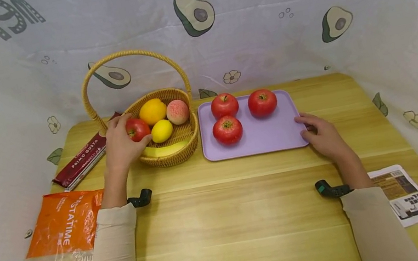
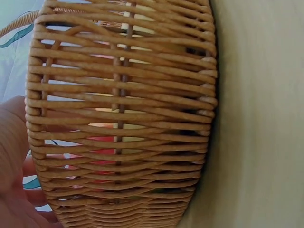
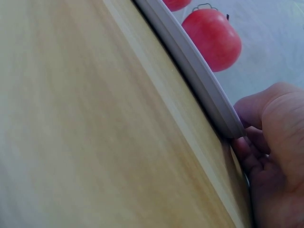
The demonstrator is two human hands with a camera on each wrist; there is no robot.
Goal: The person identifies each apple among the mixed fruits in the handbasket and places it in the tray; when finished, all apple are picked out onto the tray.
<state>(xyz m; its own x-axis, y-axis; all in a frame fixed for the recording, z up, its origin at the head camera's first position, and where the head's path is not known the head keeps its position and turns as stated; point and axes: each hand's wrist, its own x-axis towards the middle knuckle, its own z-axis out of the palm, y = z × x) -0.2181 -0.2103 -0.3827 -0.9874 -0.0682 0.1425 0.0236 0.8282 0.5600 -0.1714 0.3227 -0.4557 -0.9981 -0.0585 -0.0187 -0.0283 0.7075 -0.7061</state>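
My left hand (image 1: 120, 141) reaches over the left rim of a wicker basket (image 1: 174, 159), thumb and fingers around a red apple (image 1: 137, 129) inside it. Beside that apple in the basket lie an orange (image 1: 153, 111), a peach (image 1: 178, 111), a lemon (image 1: 162, 131) and a banana (image 1: 166, 150). In the left wrist view the woven side (image 2: 118, 104) hides most of the fruit. My right hand (image 1: 321, 136) holds the right edge of a lilac tray (image 1: 273, 138), thumb at the rim in the right wrist view. On the tray sit three red apples (image 1: 227, 130).
Left of the basket lies a dark red spaghetti pack (image 1: 82, 161), partly behind my hand. An orange pasta bag (image 1: 62, 249) lies by my left forearm. Beside my right forearm is a white packet (image 1: 407, 196). A patterned curtain (image 1: 252, 43) borders the wooden table (image 1: 233, 219).
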